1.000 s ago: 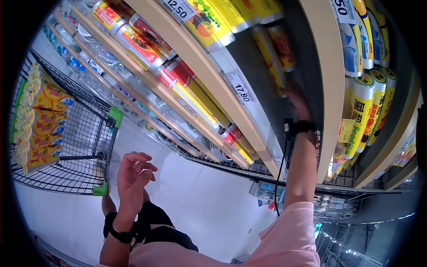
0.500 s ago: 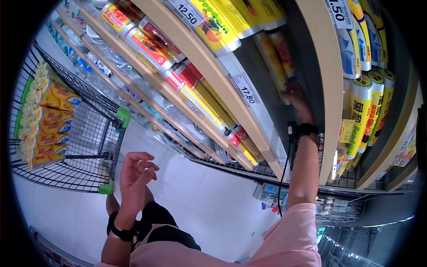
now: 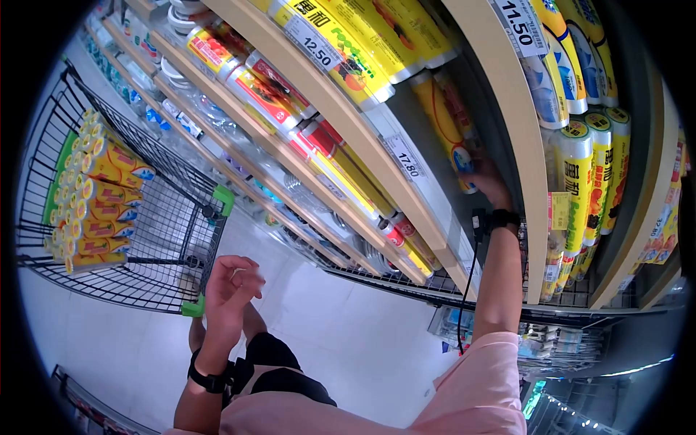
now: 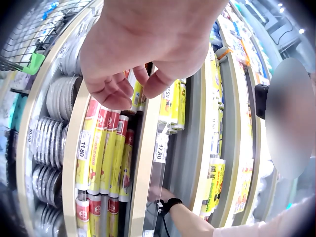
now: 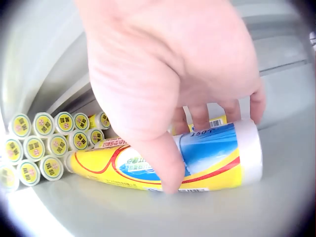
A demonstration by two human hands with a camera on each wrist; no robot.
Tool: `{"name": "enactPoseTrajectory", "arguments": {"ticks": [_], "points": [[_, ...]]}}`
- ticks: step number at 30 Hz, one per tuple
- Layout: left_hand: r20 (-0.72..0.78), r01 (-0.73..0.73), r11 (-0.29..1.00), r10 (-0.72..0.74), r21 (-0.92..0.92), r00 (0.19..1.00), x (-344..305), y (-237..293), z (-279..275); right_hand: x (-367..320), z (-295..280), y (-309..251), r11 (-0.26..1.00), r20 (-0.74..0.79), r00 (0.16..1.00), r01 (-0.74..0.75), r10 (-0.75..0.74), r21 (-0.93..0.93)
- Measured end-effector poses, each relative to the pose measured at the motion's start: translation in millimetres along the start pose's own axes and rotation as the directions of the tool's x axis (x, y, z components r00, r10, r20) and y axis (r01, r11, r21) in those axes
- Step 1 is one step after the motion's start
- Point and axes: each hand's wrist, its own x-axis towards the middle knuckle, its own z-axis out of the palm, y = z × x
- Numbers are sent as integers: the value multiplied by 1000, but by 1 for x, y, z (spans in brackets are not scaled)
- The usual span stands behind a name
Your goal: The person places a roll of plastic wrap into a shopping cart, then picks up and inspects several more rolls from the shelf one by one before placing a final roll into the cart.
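Note:
Deep in a shelf bay, my right hand (image 3: 493,185) grips the near end of a yellow roll (image 3: 439,116) with a blue printed patch. In the right wrist view the thumb lies across the front of this wrapped roll (image 5: 217,158), and the fingers reach over its back. The roll lies on the grey shelf board, its white end past the fingers. My left hand (image 3: 230,293) hangs in the air over the floor, fingers loosely curled around nothing. In the left wrist view that hand (image 4: 148,54) appears before the shelves.
Stacked yellow-capped rolls (image 5: 42,148) sit farther along the same shelf. Wooden shelf edges (image 3: 500,94) run on both sides of the right forearm, and a black cable (image 3: 464,304) hangs from its wrist. A shopping cart (image 3: 170,239) holding yellow packs (image 3: 109,196) stands at left.
The roll in my right hand has turned and shifted toward the wrist, so its blue patch now shows. The head view has swung slightly; my left hand keeps its pose.

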Motion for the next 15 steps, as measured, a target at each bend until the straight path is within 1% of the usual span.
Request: {"name": "enactPoseTrajectory", "arguments": {"ticks": [2,5,8,9,12,15], "points": [[4,7,1000,-7,3,1000,-1,1,0,-8,0,-2,990,17,992,-126,127,-65],[10,14,1000,-15,21,1000,-2,10,-2,-15,4,-2,989,-3,995,-103,103,-102],[18,18,999,-18,29,1000,-7,19,3,-16,7,16,991,-18,995,-103,102,-90],[18,18,999,-19,34,1000,-9,24,4,-20,6,11,990,-28,998,-53,50,-129],[48,17,999,-20,50,999,-16,35,5,-42,5,-3,982,-127,974,-186,186,16],[95,-6,998,1,57,995,-24,41,5,-61,9,3,984,-281,953,-74,117,159]]}}
